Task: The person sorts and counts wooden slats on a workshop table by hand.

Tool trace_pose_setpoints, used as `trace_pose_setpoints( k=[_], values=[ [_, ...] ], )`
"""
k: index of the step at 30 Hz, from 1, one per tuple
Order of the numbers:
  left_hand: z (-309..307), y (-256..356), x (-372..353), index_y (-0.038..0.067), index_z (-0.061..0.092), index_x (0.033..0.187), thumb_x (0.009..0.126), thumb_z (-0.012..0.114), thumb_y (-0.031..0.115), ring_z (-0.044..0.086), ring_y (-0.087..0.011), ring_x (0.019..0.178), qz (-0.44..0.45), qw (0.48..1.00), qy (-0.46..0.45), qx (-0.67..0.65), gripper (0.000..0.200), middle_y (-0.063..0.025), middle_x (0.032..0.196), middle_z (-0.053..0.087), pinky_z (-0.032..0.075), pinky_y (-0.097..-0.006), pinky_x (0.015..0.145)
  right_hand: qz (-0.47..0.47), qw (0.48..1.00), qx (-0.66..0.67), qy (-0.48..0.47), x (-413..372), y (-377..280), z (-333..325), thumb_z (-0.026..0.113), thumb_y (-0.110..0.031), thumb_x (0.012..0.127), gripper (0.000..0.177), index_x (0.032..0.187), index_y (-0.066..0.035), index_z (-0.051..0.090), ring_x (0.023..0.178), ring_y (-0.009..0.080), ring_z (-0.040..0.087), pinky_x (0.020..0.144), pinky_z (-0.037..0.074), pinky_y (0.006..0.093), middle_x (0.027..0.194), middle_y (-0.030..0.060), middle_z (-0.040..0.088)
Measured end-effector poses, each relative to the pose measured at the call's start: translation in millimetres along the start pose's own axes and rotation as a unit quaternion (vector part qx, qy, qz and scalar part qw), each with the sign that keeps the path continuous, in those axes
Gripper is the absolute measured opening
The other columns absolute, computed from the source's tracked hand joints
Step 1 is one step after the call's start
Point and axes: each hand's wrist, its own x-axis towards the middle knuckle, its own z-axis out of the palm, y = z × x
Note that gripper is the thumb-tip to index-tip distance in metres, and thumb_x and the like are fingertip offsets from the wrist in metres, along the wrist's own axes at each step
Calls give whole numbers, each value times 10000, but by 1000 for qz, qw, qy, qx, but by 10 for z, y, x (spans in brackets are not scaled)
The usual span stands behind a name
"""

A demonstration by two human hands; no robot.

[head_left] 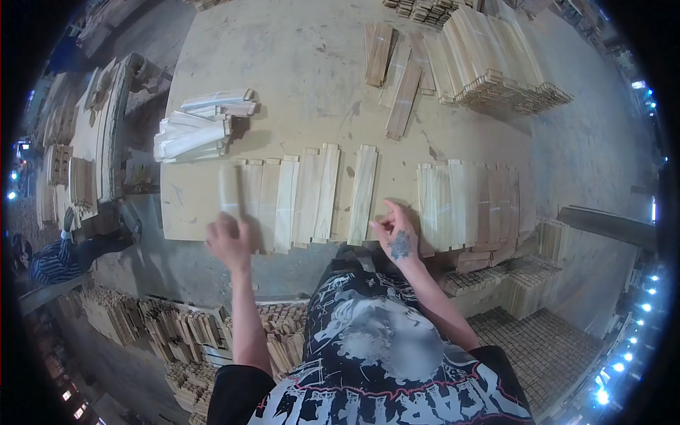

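Note:
On the table lies a row of light wooden slats point(287, 202), side by side. My left hand point(229, 237) is at the row's left end, its fingers at the lower end of a motion-blurred slat point(229, 188); whether they grip it cannot be made out. A single slat point(363, 195) lies apart from the row, slightly tilted. My right hand point(397, 232) is just right of that slat's lower end, fingers spread and holding nothing. To its right is a second group of slats point(464, 205), pale at the left and browner at the right.
A pile of whitish slats point(195, 134) sits on the table point(283, 78) at the left. Large stacks point(489, 64) and loose slats point(405, 99) lie at the upper right. More stacks point(177, 333) stand below the table. Another person point(57, 261) is at the far left.

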Motion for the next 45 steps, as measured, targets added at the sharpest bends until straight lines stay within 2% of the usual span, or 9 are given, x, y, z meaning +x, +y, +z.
trace_pose_setpoints(
  k=[3,7,13,14,21,26,32,41,45],
  values=[
    [41,-356,105,95,653,1207,817,765,273,610,-331,993,-21,1000,-2,3,444,-120,1078,613,449,-474,847,-66,980,-159,104,32,-322,237,819,-388,799,943,1543,-88,324,1174,391,583,959,501,509,1262,232,561],
    [114,-478,173,81,642,1225,857,740,245,604,-358,1040,-33,999,-13,0,415,-145,1123,601,450,-486,877,-48,970,-221,85,156,-451,397,838,-375,771,1013,1564,-90,275,1236,288,558,990,503,473,1409,189,474],
    [129,-155,23,62,637,1237,881,719,170,591,-348,1068,10,999,13,-37,381,-146,1134,595,460,-488,883,-47,998,51,-1,61,-230,118,755,-189,820,699,1445,-35,484,1058,323,671,899,561,427,1175,205,645],
    [147,-110,-6,63,636,1237,882,713,137,590,-338,1053,28,998,30,-40,371,-144,1126,593,461,-476,868,-110,991,47,51,23,-165,96,711,-133,852,491,1318,-19,606,944,286,710,829,584,374,1061,174,699],
    [71,-213,-447,2,671,977,956,673,157,602,-237,736,-92,985,2,-145,156,-86,820,591,472,-363,671,-26,993,-68,94,-51,130,-122,699,-152,879,394,1261,-72,647,921,288,703,808,561,398,1040,142,685],
    [60,-215,-1162,15,653,889,1042,611,271,560,-102,707,-312,904,-114,-269,301,-8,726,582,443,-296,622,-56,985,-113,119,-118,66,-83,721,-179,870,454,1306,-112,616,900,278,664,798,544,412,1008,112,623],
    [54,379,-1143,81,586,836,1055,597,319,547,-109,661,-439,670,-214,-559,325,-48,769,637,448,-278,629,-66,991,-69,96,-99,77,-16,734,-184,865,503,1344,-122,596,874,244,648,812,539,388,1007,95,621],
    [172,612,-1311,79,651,871,1051,601,348,571,-120,626,-489,566,-216,-629,327,-50,772,679,457,-271,630,-48,995,-56,68,-155,45,-54,745,-175,859,566,1395,-127,572,875,229,644,833,538,368,1030,96,622],
    [130,682,-1347,57,672,898,1050,600,337,584,-129,632,-435,608,-290,-597,327,-48,767,681,468,-277,614,-51,996,-38,65,-168,79,-51,746,-166,856,557,1386,-118,580,873,225,647,831,540,354,1024,100,621]
  ],
)
